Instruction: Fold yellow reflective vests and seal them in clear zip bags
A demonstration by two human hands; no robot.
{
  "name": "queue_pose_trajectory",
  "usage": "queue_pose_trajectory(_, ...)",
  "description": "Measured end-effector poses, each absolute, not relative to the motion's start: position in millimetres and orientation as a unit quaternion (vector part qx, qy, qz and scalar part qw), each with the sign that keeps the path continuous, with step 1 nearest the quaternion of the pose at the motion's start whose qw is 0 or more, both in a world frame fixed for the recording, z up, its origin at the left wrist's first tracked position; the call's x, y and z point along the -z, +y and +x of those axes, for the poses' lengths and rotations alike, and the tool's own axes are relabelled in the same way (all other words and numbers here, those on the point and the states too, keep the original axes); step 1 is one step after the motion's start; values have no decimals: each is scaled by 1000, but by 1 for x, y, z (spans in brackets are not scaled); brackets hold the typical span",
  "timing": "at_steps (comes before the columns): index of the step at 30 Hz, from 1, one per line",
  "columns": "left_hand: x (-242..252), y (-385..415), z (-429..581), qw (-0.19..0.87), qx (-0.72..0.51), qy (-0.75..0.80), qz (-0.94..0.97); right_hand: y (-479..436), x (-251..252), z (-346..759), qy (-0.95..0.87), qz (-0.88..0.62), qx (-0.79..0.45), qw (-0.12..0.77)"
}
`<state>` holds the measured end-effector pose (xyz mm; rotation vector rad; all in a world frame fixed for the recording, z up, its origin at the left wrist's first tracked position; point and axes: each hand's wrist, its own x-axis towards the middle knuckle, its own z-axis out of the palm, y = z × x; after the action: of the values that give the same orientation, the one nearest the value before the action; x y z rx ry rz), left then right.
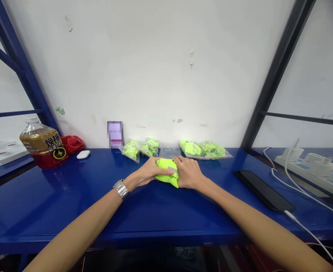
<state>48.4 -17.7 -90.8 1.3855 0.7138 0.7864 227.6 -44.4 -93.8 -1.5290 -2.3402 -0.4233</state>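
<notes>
A folded neon yellow fabric bundle point(166, 175) with a grey reflective strip is held between my two hands above the blue table point(98, 215). My left hand point(147, 172) grips its left side, with the thumb across the front. Around the right side wrap the fingers of my right hand point(188, 173). One corner of the fabric hangs down near my right hand. Behind the hands lies a flat clear plastic bag point(169, 152). Clear bags with similar neon fabric lie along the wall, on the left point(132, 150) and on the right point(211, 149).
On the left stand a large drink bottle point(45, 145), a red plastic bag point(72, 144) and a white case point(83, 154). A purple-screened device point(115, 134) leans on the wall. At right lie a black phone point(264, 189) with a cable and a white power strip point(313, 168).
</notes>
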Motion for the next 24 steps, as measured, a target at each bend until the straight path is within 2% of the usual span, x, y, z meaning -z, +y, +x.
queue_pose_trajectory(7, 100, -23, 55, 609, -398, 316, 609, -47, 96, 222, -834, -508, 155, 153)
queue_pose_trajectory(15, 107, -16, 67, 521, -492, 357, 599, -36, 92, 238, -864, -438, 119, 218)
queue_pose_trajectory(18, 103, -8, 61, 435, -533, 388, 613, -37, 86, 246, -868, -411, 106, 255)
queue_pose_trajectory(21, 99, -4, 53, 294, -578, 447, 616, -40, 88, 242, -833, -434, 89, 332)
queue_pose_trajectory(24, 98, -7, 54, 218, -581, 473, 625, -40, 97, 229, -807, -460, -3, 370)
